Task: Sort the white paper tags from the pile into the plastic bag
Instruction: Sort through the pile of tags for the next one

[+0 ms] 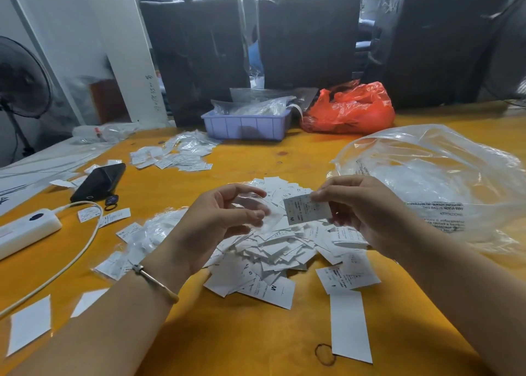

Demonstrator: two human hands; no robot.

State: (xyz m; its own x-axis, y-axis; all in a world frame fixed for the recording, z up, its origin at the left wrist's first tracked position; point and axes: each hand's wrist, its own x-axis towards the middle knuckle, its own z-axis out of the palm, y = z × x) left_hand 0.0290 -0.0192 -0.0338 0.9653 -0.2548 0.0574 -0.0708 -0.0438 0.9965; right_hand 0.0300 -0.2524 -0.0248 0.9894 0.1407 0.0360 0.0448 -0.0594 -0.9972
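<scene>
A pile of white paper tags lies in the middle of the yellow table. Above it, my right hand pinches one white tag by its right edge. My left hand holds a small clear plastic bag between thumb and fingers, just left of the tag. The tag's left end sits at the small bag's mouth. A large clear plastic bag lies open on the table to the right.
A black phone, a white power bank with its cable, and loose tags lie to the left. Bagged tags, a purple tray and a red bag sit farther back. A long white strip lies near me.
</scene>
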